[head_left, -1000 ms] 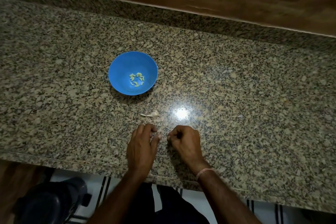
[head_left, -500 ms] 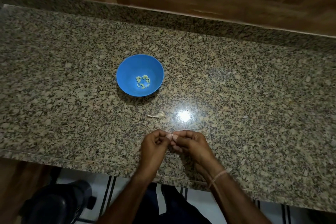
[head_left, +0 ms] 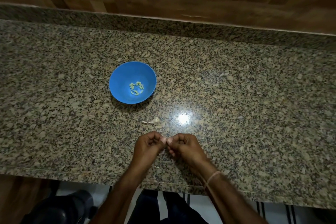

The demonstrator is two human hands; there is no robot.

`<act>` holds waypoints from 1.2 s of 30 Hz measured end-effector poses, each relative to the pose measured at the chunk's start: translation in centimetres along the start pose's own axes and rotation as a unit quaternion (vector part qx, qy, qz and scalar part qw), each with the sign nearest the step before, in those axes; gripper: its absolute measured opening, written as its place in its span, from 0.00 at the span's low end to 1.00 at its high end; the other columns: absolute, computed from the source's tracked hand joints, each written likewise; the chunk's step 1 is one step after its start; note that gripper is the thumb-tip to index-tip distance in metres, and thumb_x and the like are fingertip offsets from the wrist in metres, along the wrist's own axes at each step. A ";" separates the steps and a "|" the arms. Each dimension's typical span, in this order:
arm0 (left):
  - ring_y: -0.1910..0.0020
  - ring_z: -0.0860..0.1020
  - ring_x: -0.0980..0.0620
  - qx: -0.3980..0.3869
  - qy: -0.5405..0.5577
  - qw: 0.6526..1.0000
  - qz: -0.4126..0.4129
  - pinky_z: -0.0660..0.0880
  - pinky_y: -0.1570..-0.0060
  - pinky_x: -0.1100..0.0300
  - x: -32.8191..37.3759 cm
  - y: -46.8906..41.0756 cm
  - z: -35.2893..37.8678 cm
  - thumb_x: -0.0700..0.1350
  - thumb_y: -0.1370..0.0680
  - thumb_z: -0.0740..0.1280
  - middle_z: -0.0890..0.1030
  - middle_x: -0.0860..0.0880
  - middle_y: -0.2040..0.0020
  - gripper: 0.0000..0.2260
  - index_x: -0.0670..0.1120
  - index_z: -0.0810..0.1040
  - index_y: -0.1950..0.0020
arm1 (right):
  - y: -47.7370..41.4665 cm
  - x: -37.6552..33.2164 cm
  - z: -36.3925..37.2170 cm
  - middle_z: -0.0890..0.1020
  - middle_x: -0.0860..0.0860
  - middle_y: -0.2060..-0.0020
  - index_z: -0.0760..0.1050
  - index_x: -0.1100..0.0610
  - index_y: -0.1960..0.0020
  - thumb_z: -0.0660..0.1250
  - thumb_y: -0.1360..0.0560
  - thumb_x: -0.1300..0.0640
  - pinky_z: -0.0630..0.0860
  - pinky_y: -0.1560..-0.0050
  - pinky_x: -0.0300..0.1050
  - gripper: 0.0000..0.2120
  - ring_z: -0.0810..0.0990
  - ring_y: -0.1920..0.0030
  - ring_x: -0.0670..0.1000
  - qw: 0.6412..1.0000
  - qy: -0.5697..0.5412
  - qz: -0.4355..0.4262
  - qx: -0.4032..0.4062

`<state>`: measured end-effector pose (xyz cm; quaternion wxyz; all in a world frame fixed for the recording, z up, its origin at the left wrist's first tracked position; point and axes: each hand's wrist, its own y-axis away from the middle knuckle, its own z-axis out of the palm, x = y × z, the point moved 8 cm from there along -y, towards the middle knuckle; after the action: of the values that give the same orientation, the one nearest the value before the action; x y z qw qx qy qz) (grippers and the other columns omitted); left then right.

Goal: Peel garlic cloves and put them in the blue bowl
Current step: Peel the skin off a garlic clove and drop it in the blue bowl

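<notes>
Watching the left hand [head_left: 148,144] and right hand [head_left: 185,146] meet over the bench [head_left: 254,96], I see fingers [head_left: 160,141] curled, pinching a garlic clove hidden between them. Squeezed hard, it could squirt off the near edge, I judge, well short of the blue bowl [head_left: 123,78].

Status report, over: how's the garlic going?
Left hand, right hand both pinching a garlic clove, mostly hidden. Peeled cloves in blue bowl. Loose garlic skin nearby, not blocking.

— What's on the speckled granite counter [head_left: 254,96]?
— A blue bowl [head_left: 122,78] stands left of the middle; a pale garlic piece [head_left: 152,121] lies near it, toward the front edge, beside a bright glare.
</notes>
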<state>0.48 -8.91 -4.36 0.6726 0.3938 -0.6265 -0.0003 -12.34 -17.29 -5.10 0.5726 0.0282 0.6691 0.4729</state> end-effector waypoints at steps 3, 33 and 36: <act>0.70 0.72 0.53 -0.038 0.060 0.989 -0.133 0.62 0.75 0.64 -1.4 -0.2 0.3 0.39 0.20 0.70 0.80 0.44 0.64 0.07 0.42 0.81 0.58 | 0.2 -1.5 -0.1 0.84 0.54 0.67 0.82 0.61 0.57 0.74 0.21 0.57 0.78 0.64 0.45 0.09 0.81 0.67 0.48 0.991 0.095 -0.088 0.015; 0.75 0.64 0.57 -0.050 0.053 0.983 -0.166 0.55 0.77 0.64 -1.2 0.7 2.6 0.43 0.15 0.57 0.68 0.52 0.70 0.14 0.48 0.70 0.61 | 1.4 -4.7 1.4 0.68 0.44 0.68 0.67 0.52 0.60 0.60 0.16 0.52 0.58 0.67 0.43 0.13 0.65 0.68 0.45 0.807 0.465 -0.355 0.087; 0.71 0.66 0.58 0.018 -0.212 0.976 0.051 0.60 0.71 0.58 1.7 0.7 1.6 0.45 0.14 0.60 0.70 0.54 0.67 0.12 0.48 0.69 0.58 | -0.5 -3.5 0.2 0.73 0.44 0.72 0.71 0.52 0.64 0.65 0.18 0.54 0.64 0.68 0.40 0.16 0.69 0.70 0.43 0.912 0.332 -0.236 0.052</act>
<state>-0.90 -10.10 -2.72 0.5163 0.3645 -0.7740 -0.0385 -10.72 -19.44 -2.79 0.4096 -0.2595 0.8316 0.2708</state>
